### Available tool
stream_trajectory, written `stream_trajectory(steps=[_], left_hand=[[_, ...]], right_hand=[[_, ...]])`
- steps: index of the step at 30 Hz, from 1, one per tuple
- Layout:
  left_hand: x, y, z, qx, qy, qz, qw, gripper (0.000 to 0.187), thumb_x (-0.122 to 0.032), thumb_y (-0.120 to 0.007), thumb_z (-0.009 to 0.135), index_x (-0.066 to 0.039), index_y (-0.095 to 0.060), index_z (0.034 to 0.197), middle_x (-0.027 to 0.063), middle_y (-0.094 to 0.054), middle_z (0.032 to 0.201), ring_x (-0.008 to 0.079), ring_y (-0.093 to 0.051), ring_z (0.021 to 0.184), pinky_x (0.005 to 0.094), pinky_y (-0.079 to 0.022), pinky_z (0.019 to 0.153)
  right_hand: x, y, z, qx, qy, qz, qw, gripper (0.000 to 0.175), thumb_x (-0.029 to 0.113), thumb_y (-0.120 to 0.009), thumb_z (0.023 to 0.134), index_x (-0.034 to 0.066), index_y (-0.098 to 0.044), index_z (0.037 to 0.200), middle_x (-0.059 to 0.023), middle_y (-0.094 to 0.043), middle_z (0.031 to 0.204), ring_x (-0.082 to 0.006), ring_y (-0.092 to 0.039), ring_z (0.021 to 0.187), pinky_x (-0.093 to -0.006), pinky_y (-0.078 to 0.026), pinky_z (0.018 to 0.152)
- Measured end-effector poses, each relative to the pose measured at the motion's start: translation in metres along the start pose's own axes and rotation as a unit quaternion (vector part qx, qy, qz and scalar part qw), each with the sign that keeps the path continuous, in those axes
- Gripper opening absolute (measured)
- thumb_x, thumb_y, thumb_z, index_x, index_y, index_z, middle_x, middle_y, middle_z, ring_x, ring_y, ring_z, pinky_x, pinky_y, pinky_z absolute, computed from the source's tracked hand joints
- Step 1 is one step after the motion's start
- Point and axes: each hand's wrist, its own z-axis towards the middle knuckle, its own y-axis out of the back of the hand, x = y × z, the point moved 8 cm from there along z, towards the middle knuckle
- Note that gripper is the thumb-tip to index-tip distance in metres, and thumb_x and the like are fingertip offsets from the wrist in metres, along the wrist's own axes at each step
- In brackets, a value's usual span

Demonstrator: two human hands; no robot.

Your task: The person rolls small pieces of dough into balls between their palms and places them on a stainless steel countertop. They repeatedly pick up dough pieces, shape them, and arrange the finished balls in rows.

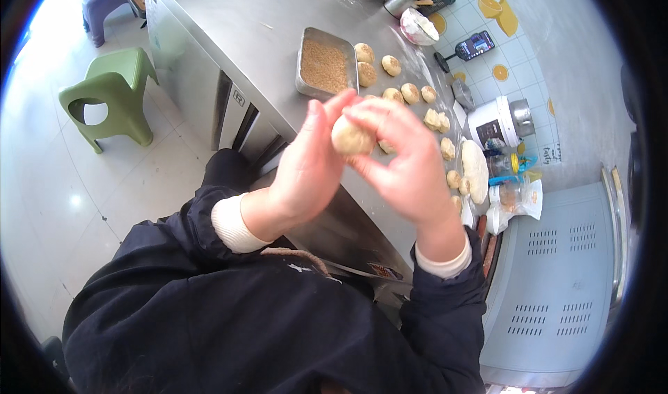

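Note:
A round, pale dough ball [353,136] is held between my two hands, raised above the steel counter's front edge. My left hand [312,172] lies along one side of it, palm inward and fingers stretched out. Curled around the other side are the fingers and thumb of my right hand [412,162]. Just beyond my fingertips stands a rectangular metal tray [301,68] of brown crumbly filling [324,65]. Several dough balls, some with brown tops [410,93], sit beside the tray, partly hidden by my hands.
Rough dough pieces [436,120] and a long dough slab [474,172] lie toward the wall. A floury bowl [419,27], metal mug [399,1], phone on a stand [474,45] and white tub [488,123] line the back. A rolling pin [489,256] lies right; a green stool [112,94] stands left.

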Motion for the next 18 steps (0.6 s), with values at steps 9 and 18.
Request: stream_trajectory(steps=[9,18], left_hand=[[-0.086,0.074,0.063,-0.12,-0.375,0.417,0.819,0.042,-0.029,-0.037,0.104,-0.003,-0.043,0.137,0.0093,-0.045,0.139,0.0205,-0.038,0.129,0.0397,-0.028,0.11],[-0.083,0.078,0.071,-0.149,-0.383,0.487,0.771,0.038,-0.02,-0.044,0.101,-0.002,-0.046,0.134,0.0104,-0.043,0.136,0.0215,-0.041,0.123,0.0347,-0.033,0.105]], right_hand=[[-0.099,-0.053,0.105,0.109,0.005,-0.202,0.973,0.028,0.001,-0.062,0.075,0.0049,-0.07,0.102,-0.0147,-0.066,0.104,-0.0325,-0.063,0.1,-0.0396,-0.052,0.086],[-0.151,-0.053,0.091,0.148,-0.255,0.265,0.918,0.04,0.006,-0.058,0.09,-0.0008,-0.056,0.13,-0.0132,-0.064,0.121,-0.0256,-0.065,0.108,-0.0357,-0.054,0.087]])
